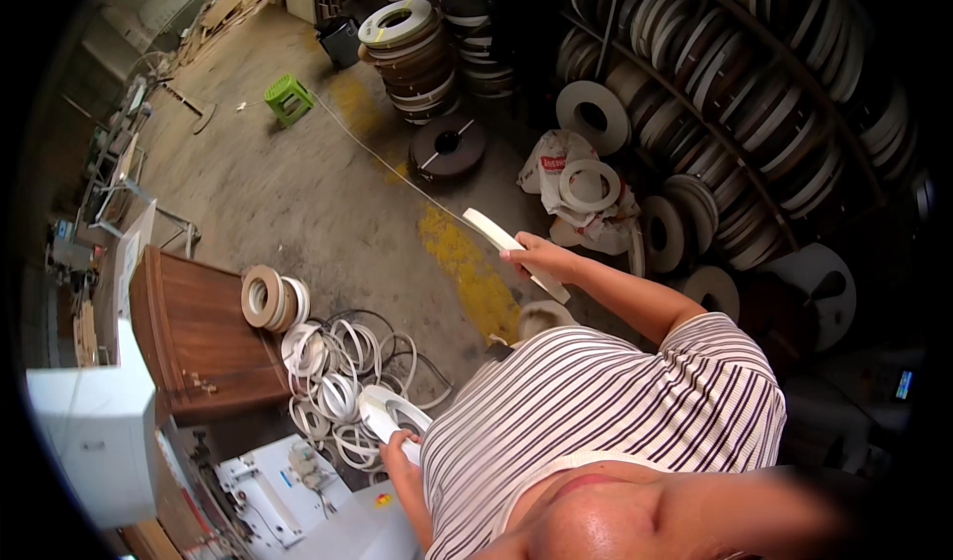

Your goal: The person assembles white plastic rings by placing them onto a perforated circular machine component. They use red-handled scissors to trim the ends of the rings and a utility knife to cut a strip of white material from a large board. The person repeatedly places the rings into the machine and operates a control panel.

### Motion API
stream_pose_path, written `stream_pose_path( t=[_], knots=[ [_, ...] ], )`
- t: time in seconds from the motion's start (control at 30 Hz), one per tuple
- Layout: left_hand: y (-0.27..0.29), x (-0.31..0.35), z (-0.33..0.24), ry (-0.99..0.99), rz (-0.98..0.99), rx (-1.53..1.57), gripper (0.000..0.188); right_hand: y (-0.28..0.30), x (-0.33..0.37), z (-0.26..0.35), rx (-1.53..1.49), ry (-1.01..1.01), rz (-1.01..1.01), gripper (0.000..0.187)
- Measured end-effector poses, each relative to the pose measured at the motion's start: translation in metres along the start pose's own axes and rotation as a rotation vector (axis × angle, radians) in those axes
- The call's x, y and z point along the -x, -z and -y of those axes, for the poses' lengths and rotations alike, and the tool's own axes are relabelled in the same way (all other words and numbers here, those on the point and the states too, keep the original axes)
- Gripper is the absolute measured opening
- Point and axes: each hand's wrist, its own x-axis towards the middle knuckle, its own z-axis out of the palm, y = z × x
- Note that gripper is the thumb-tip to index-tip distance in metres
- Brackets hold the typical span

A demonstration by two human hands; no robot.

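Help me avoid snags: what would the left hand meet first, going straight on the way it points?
Beyond the white banding coil it holds, the left hand would probably meet the heap of white coils, though depth is unclear and it might pass above.

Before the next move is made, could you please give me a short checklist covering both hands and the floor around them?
1. Right hand gripping the cream roll: ok, fingers closed around it.
2. Left hand holding the white roll: ok, fingers at its lower end.
3. White roll free of the loose white coils: cannot tell, they overlap in this view.
4. Floor ahead free of rolls: not ok, a dark roll lies there.
5. Green stool away from both hands: ok.
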Motion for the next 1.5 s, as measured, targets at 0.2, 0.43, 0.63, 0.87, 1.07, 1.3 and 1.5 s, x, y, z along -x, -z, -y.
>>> stream_pose_path(
  t=[0.2, 0.43, 0.63, 0.87, 1.07, 1.3, 1.5],
  knots=[
    [-0.041, -0.136, -0.062, -0.127, 0.131, -0.348, 0.024, 0.059, -0.174, 0.018, -0.009, -0.031, -0.196, 0.049],
    [-0.073, -0.287, -0.107, 0.243, -0.037, -0.130, 0.024, 0.153, -0.427, 0.014, 0.085, -0.129, -0.158, 0.045],
    [-0.142, -0.342, -0.214, 0.170, -0.223, -0.126, 0.023, 0.184, -0.597, 0.057, 0.807, -0.166, -0.477, 0.054],
    [-0.185, -0.421, -0.326, -0.023, -0.240, -0.008, 0.038, 0.148, -0.738, 0.009, 1.383, -0.195, -0.208, 0.103],
    [-0.189, -0.532, -0.411, -0.187, -0.180, 0.027, 0.035, -0.018, -0.861, 0.046, 1.045, 0.242, 0.519, 0.043],
    [-0.123, -0.658, -0.501, -0.255, -0.172, 0.076, 0.036, -0.070, -1.001, 0.098, 1.191, 0.113, 0.641, 0.024],
    [-0.065, -0.784, -0.598, -0.288, -0.176, 0.224, 0.029, 0.000, -1.131, 0.079, 1.865, 0.192, 0.867, 0.012]
  ],
)
